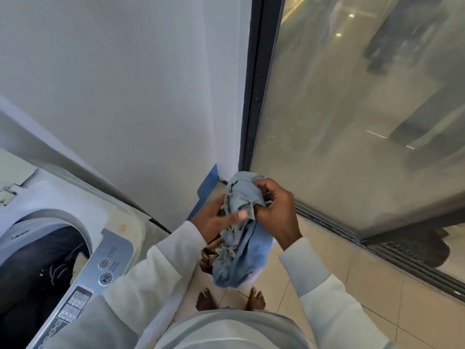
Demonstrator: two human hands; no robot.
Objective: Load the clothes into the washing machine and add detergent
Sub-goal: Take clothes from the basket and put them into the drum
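- In the middle of the frame, a little below centre, a bunched blue garment [251,255] hangs in the air above the floor [364,285], held by both hands.
- The left hand [216,219] supports the upper bunch from below and the left, with its thumb laid across the front of the cloth; its grip is closed on the blue garment.
- The right hand [276,210] comes in from the right with its fingers curled into the top folds; its grip also clamps the blue garment.
- The lower part of the blue garment droops in a loop below the hands, and some of its edge looks frayed or stringy.
- Just behind and below that loop, on its left side, a piece of brown cloth [208,255] shows; I cannot tell what it lies in.
- At the lower left of the frame stands the washing machine [125,222], its round drum [63,222] open at the top.
- Dark clothes [32,268] lie inside the drum, well apart from the blue garment.
- A grey control panel [100,273] with two round buttons runs along the washing machine's near edge, partly covered by the left sleeve [151,280].
- Two bare feet [206,301] stand on the floor tiles at the lower centre.
- A white wall [125,84] fills the upper left, and a glass door [352,122] in a dark frame fills the right.
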